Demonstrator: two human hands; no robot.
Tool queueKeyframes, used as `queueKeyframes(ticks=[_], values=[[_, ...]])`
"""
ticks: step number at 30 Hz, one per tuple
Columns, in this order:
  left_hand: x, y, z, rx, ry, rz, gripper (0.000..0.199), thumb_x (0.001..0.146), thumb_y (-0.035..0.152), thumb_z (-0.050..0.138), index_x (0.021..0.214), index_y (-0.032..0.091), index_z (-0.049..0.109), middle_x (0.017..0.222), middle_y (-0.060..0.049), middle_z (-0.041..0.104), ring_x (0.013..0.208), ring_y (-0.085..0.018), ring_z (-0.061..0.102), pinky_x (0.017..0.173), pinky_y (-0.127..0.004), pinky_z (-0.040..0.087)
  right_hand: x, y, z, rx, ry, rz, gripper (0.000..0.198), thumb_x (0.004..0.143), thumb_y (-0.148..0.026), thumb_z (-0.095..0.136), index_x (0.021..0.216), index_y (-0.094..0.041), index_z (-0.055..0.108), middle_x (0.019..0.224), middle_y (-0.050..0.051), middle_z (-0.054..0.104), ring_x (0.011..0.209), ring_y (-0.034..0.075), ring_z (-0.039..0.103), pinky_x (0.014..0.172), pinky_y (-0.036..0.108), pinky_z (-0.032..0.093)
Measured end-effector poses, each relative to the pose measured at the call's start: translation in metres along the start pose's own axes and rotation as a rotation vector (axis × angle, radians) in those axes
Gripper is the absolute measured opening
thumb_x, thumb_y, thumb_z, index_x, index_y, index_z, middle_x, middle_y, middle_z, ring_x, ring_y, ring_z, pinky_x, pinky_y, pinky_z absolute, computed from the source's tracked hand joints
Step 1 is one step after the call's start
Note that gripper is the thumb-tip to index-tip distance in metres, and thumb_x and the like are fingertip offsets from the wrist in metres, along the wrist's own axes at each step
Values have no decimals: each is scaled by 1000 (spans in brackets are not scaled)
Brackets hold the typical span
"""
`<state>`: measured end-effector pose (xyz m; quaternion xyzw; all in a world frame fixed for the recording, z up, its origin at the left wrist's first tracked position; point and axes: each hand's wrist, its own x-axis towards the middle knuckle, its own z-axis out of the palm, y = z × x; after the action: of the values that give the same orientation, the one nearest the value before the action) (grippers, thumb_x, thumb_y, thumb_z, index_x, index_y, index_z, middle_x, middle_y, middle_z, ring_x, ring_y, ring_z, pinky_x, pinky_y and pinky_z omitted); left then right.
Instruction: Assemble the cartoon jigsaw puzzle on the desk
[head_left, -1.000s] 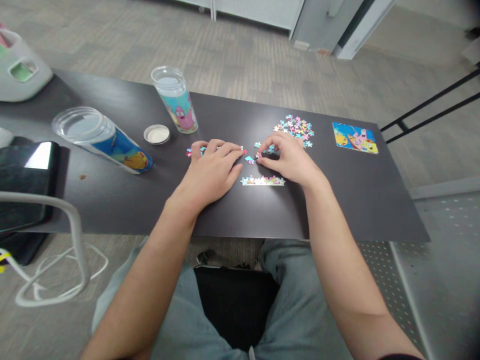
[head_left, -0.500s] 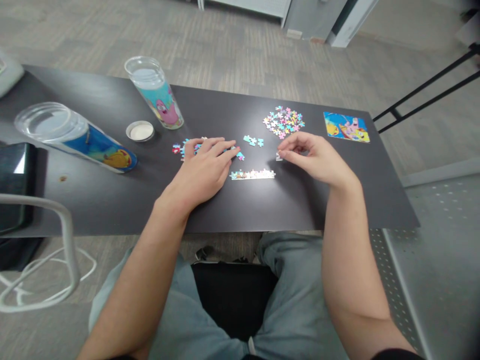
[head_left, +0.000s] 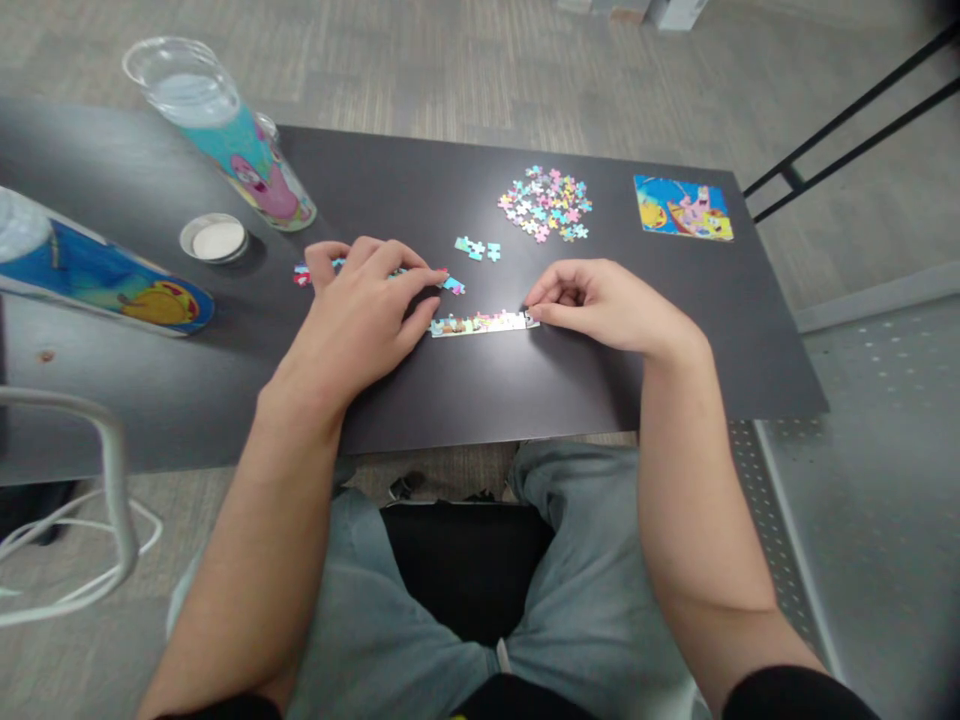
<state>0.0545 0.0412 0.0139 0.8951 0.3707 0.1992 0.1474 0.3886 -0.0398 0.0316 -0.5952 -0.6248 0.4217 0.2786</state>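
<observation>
A joined strip of jigsaw pieces (head_left: 480,324) lies on the dark table. My right hand (head_left: 600,302) pinches a small puzzle piece (head_left: 532,319) at the strip's right end, touching it or very close. My left hand (head_left: 360,305) is spread low over more joined blue pieces (head_left: 453,284), which it largely covers; its thumb is by the strip's left end. Beyond the strip lies a short joined group of pieces (head_left: 477,248). Farther back is a pile of loose pieces (head_left: 547,204).
A picture card (head_left: 683,208) lies at the back right. Two clear tubes with cartoon prints, one pink and teal (head_left: 247,160), one blue (head_left: 142,285), stand at the left beside a round white lid (head_left: 214,239). A white cable (head_left: 112,480) hangs at the lower left.
My right hand has brought its puzzle piece left to the strip's right end. The left hand's thumb has come near the strip. The camera view has shifted.
</observation>
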Motion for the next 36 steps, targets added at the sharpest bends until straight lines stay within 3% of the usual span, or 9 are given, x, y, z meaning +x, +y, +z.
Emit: queueKeyframes(ticks=[3, 10, 14, 19, 23, 29, 33, 36], values=[[-1, -2, -1, 2, 18, 6, 40, 122, 46, 60, 140, 42, 96, 150, -13, 87, 153, -52, 69, 135, -87, 42, 2, -1, 1, -7, 3, 9, 30, 96, -51, 104, 105, -26, 91, 93, 4, 87, 85, 23, 75, 84, 41, 59], [-2, -8, 6, -22, 47, 34, 44, 124, 44, 57, 147, 49, 93, 160, -9, 85, 158, -49, 65, 133, -85, 40, 7, 0, 3, -79, 16, -14, 15, 93, -33, 99, 103, -26, 90, 92, 4, 87, 86, 24, 76, 83, 41, 57], [-2, -13, 5, -37, 41, 19, 40, 122, 46, 63, 146, 51, 94, 158, -8, 86, 158, -49, 64, 133, -83, 42, 6, -3, 7, -90, 54, -39, 17, 96, -37, 96, 104, -25, 88, 89, 1, 81, 78, 20, 65, 77, 40, 49], [-1, -13, 3, -30, 42, -9, 44, 122, 43, 60, 148, 49, 95, 163, -10, 85, 160, -52, 65, 132, -87, 38, 11, 3, 9, -184, 58, -86, 23, 97, -40, 102, 110, -26, 89, 98, 3, 79, 84, 22, 63, 78, 40, 48], [-2, -14, 3, -64, 61, 22, 37, 118, 43, 67, 139, 49, 98, 156, -9, 87, 157, -52, 66, 131, -86, 41, 12, 14, 1, -236, 64, -114, 28, 96, -43, 106, 115, -28, 92, 110, 6, 80, 89, 24, 62, 81, 41, 49], [-5, -13, -3, -99, 35, 12, 25, 118, 53, 75, 124, 45, 98, 145, -8, 89, 154, -48, 68, 134, -83, 43, 7, 27, -16, -172, 57, -52, 42, 91, -60, 111, 112, -31, 90, 105, 4, 75, 87, 25, 63, 80, 44, 49], [-12, -12, -9, -109, 13, -15, 27, 111, 65, 86, 120, 41, 96, 146, -8, 88, 153, -48, 68, 136, -85, 39, 6, 13, -12, -207, 95, -70, 37, 96, -60, 107, 112, -32, 88, 102, 4, 75, 87, 26, 61, 83, 47, 53], [-16, -11, -11, -123, -5, -40, 35, 110, 73, 87, 119, 41, 96, 148, -8, 88, 153, -49, 68, 136, -87, 36, 10, -6, 4, -259, 73, -144, 27, 102, -53, 103, 114, -34, 88, 112, 7, 81, 93, 29, 63, 92, 54, 61]])
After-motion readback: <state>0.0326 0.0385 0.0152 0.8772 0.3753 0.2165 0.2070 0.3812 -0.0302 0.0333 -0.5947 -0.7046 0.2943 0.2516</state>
